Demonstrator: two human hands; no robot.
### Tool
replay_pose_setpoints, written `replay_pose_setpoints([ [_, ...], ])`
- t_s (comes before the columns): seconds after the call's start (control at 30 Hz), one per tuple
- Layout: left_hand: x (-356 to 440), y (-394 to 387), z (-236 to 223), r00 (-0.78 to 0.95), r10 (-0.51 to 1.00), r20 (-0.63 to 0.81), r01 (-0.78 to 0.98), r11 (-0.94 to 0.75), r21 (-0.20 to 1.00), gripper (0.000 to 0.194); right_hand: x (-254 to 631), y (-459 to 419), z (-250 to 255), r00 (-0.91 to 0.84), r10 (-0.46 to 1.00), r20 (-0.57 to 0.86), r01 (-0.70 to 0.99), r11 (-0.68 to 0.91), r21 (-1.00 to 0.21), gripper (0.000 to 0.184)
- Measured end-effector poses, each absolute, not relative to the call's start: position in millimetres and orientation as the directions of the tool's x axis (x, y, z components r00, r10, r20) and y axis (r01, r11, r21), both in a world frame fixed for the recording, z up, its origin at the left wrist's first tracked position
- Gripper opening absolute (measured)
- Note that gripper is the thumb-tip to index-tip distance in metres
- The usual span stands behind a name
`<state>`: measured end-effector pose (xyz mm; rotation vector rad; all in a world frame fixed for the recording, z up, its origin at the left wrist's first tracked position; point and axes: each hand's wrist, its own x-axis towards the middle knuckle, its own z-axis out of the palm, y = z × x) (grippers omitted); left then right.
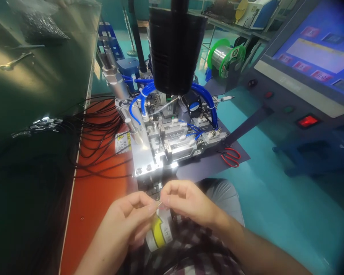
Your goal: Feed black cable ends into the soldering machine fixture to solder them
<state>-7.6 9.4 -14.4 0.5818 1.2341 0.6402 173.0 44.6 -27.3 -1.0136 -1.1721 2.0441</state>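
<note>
My left hand (126, 219) and my right hand (186, 200) meet at the front of a metal bench machine (174, 143). Thumb and forefinger of each are pinched together. A thin pale strand, like a fine wire (159, 204), shows between the fingertips; its ends are hidden by the fingers. Just below them is a white and yellow label (159, 233), partly covered by my left hand. Small dark fixture blocks (150, 187) of the machine lie right behind the fingertips.
Black cables (100, 122) with metal ends (46, 124) lie at left across the red surface (86, 214). A black extraction hood (176, 49) hangs above the machine. Red-handled cutters (231, 157), a wire spool (220, 55) and a control screen (321, 53) are on the right. A wrench (15, 63) lies far left.
</note>
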Motion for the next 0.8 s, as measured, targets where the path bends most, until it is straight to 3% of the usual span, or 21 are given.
replay_pose_setpoints([
  [0.17, -8.9, 10.3, -17.4, 0.238, 0.71, -0.663, -0.12, 0.699, 0.705, 0.039, 174.4, 43.9, -30.1, -0.547, 0.821, -0.161, -0.054, -0.227, -0.972, 0.008],
  [0.33, -5.5, 10.2, -19.0, 0.179, 0.724, -0.666, -0.095, 0.687, 0.721, 0.041, 173.3, 40.5, -32.6, -0.503, 0.844, -0.188, -0.015, -0.226, -0.974, 0.01],
  [0.4, -4.3, 9.6, -18.4, 0.125, 0.733, -0.669, -0.076, 0.679, 0.73, 0.043, 173.1, 37.4, -32.5, -0.417, 0.894, -0.161, 0.043, -0.157, -0.987, 0.009],
  [0.53, -3.2, 7.8, -16.3, 0.059, 0.752, -0.656, -0.02, 0.658, 0.753, 0.048, 173.4, 30.9, -32.0, -0.267, 0.961, 0.069, 0.201, 0.125, -0.972, 0.006],
  [0.7, -4.1, 5.2, -18.1, 0.029, 0.751, -0.66, -0.001, 0.66, 0.751, 0.048, 173.3, 28.6, -34.5, -0.282, 0.887, 0.365, 0.225, 0.431, -0.874, 0.005],
  [0.8, -4.2, 4.7, -19.3, 0.04, 0.753, -0.656, -0.01, 0.657, 0.754, 0.047, 173.6, 29.6, -35.3, -0.297, 0.845, 0.445, 0.256, 0.519, -0.816, 0.006],
])
